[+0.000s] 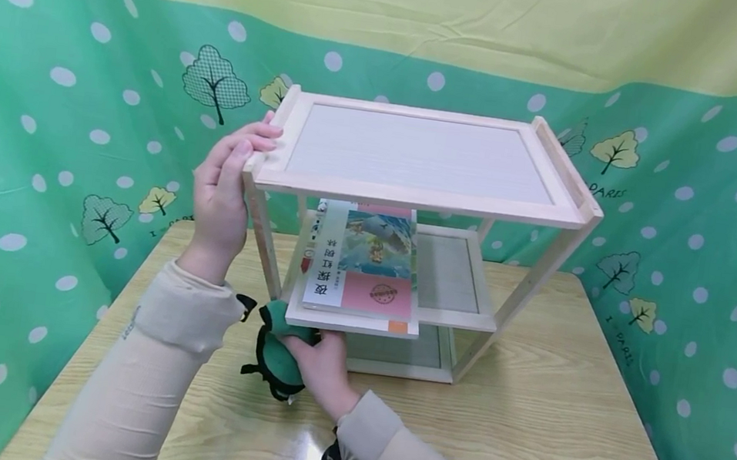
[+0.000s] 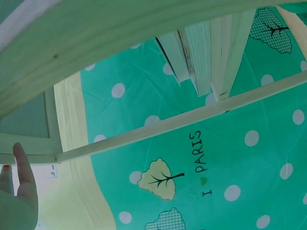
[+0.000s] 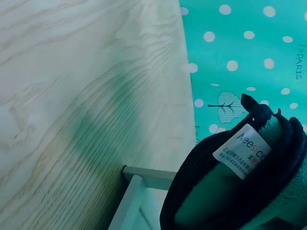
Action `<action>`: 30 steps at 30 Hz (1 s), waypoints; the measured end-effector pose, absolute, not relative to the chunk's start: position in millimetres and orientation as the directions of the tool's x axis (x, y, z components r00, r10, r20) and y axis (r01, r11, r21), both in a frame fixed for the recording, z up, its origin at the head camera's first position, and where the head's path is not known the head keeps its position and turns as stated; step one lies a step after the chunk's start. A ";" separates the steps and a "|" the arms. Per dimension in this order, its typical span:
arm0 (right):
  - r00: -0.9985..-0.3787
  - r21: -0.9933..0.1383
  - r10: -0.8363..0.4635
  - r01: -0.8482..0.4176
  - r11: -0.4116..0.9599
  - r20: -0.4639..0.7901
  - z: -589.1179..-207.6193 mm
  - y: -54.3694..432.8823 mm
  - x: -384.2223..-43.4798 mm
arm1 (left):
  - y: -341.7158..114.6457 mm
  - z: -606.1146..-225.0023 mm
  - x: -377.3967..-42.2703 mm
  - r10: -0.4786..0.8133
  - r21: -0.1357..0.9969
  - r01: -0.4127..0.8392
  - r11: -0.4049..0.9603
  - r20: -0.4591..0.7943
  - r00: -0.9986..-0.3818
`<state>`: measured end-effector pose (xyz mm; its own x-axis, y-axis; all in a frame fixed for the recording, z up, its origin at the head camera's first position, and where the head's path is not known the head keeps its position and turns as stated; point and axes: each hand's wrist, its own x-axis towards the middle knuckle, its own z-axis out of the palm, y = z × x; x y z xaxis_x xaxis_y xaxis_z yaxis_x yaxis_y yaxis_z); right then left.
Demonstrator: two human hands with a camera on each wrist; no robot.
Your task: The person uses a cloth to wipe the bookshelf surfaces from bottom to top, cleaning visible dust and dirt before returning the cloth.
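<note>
A small pale wooden shelf unit (image 1: 415, 196) with three levels stands on the table. My left hand (image 1: 223, 188) rests against the upper left corner of its top, its fingertips on the side rail. In the left wrist view, two of its fingers (image 2: 25, 175) are seen extended by the frame. My right hand (image 1: 325, 368) holds a soft green plush item with black trim (image 1: 282, 358) at the lower left front of the shelf, thumb over it. The right wrist view shows its white label (image 3: 242, 151); its exact kind cannot be told. The right fingers are partly hidden under the middle level.
Stacked books (image 1: 378, 262) lie on the left of the middle shelf and jut past its front edge. The wood-grain table (image 1: 543, 440) extends around the unit. A green and yellow dotted curtain (image 1: 48, 219) surrounds the table at the back and sides.
</note>
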<state>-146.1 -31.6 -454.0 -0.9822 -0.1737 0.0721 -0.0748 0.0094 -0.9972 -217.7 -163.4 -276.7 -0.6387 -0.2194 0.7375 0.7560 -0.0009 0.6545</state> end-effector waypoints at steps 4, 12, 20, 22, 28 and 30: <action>-0.975 -0.990 -0.211 -0.098 0.104 0.074 -459.5 -30.2 -146.0 | -164.3 -277.7 -217.7 -0.221 0.663 0.749 0.012 0.732 -0.644; -0.960 -0.959 -0.260 -0.166 0.231 0.103 -479.4 -27.7 -148.2 | -163.8 -278.9 -217.8 -0.215 0.659 0.752 -0.009 0.733 -0.646; -0.950 -0.927 -0.304 -0.173 0.333 0.068 -494.1 -22.7 -152.6 | -162.3 -278.2 -216.8 -0.212 0.653 0.757 -0.015 0.738 -0.641; -0.944 -0.922 -0.323 -0.184 0.341 0.069 -495.6 -21.0 -154.1 | -162.0 -277.9 -216.4 -0.212 0.652 0.758 -0.018 0.739 -0.640; -0.928 -0.871 -0.371 -0.202 0.447 0.024 -499.7 -16.2 -158.0 | -160.8 -277.7 -215.5 -0.220 0.652 0.758 -0.032 0.735 -0.641; -0.916 -0.847 -0.401 -0.209 0.489 -0.006 -499.0 -14.1 -160.5 | -160.2 -277.9 -215.8 -0.220 0.653 0.756 -0.035 0.733 -0.644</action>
<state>-160.5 -14.1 -499.0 -0.9159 -0.4013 -0.0056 -0.2092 0.4893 -0.8466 -215.8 -160.2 -277.9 -0.6437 -0.2199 0.7330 0.7562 -0.0354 0.6534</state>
